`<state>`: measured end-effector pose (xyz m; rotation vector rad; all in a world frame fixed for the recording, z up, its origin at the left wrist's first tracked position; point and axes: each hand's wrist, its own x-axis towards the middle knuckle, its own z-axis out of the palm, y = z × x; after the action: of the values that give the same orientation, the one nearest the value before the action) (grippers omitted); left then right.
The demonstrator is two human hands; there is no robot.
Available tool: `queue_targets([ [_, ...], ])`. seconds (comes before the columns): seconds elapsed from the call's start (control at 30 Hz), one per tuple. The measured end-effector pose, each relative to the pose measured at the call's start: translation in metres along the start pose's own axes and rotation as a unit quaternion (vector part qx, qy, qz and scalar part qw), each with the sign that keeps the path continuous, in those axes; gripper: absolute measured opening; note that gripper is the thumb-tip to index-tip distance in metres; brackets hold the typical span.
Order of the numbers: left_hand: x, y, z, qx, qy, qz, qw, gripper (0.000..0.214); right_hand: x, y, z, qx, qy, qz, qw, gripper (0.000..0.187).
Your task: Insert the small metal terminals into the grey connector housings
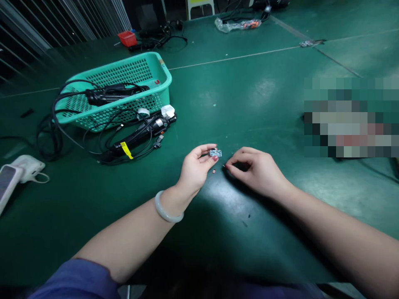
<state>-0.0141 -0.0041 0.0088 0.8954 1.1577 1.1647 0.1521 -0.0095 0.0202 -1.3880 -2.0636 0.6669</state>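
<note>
Between the thumb and fingers of my left hand (195, 165) is a small pale, blue-grey patterned piece (215, 153), perhaps a little circuit board, raised above the green table. A light bangle circles that wrist. My right hand (254, 168) is just to the right, with thumb and forefinger pinched together low over the table. A tiny light tip (223, 166) shows at those fingertips, too small to name. Below the left fingertips lies a tiny copper-coloured part (213, 171) on the table.
A turquoise basket (162, 93) holding a black corded device stands at the left. Beside it lies another black device (137, 137) with cables and a yellow tag. A white phone and case (29, 168) are far left. A red box (127, 38) and a plastic bag (233, 25) lie further back.
</note>
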Motion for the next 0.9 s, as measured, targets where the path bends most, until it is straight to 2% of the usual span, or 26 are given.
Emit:
queue_targets([
  [0.1,-0.0003,-0.0007,-0.0003,0.002,-0.016,-0.009,1.000,0.028,0.0017,0.0015,-0.0040,0.053,0.031,0.025,0.998,0.014],
  [0.23,-0.0006,-0.0015,-0.0001,-0.002,-0.052,-0.013,0.999,0.028,0.0010,-0.0026,-0.0064,0.057,0.090,0.006,0.994,0.015],
  [0.43,-0.0025,-0.0002,0.0017,-0.011,-0.080,-0.009,0.997,0.026,-0.0017,-0.0075,-0.0021,-0.008,0.108,-0.061,0.992,0.017],
  [0.6,-0.0026,-0.0007,0.0015,-0.015,-0.086,-0.004,0.996,0.027,-0.0042,-0.0058,0.0009,-0.086,0.121,-0.082,0.986,0.020],
  [0.8,-0.0002,-0.0015,-0.0004,-0.053,-0.060,-0.014,0.997,0.028,-0.0074,-0.0078,-0.0018,-0.088,0.152,-0.091,0.980,0.023],
  [0.9,0.0020,0.0001,-0.0012,-0.114,-0.007,-0.012,0.993,0.026,-0.0067,-0.0074,0.0022,-0.078,0.104,-0.093,0.987,0.022],
])
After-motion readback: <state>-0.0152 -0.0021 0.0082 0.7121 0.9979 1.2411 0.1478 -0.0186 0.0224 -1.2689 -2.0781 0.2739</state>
